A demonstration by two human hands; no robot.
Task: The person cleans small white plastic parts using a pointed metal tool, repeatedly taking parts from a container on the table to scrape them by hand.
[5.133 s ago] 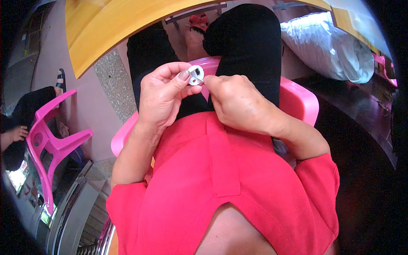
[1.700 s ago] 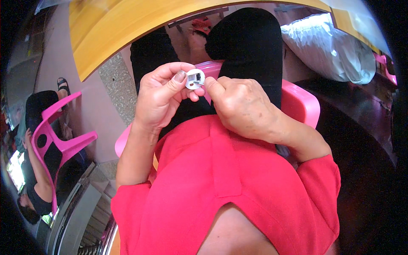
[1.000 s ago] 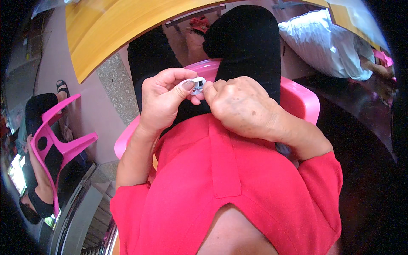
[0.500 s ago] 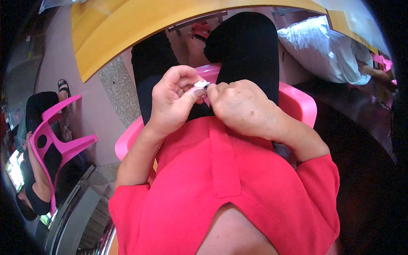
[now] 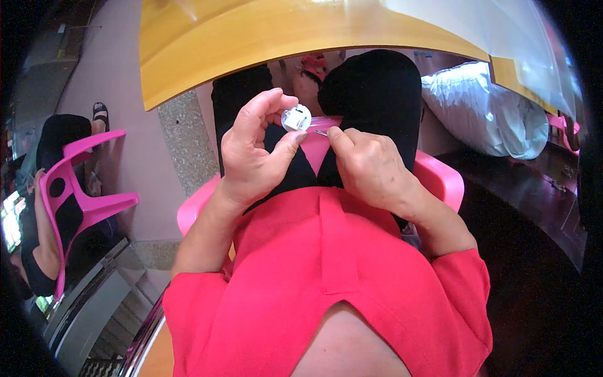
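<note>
White part (image 5: 296, 118) sat at upper centre of the frame, pinched in the left hand (image 5: 254, 154). The right hand (image 5: 367, 166) pinched a thin pin (image 5: 320, 132) just beside it, seemingly not yet inserted.

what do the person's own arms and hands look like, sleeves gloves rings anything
Both forearms are bare; short red sleeves of the top end near the elbows. The left hand and right hand wear no gloves, and no rings, watch or bracelets show. The fingers have short, unpainted-looking nails.
</note>
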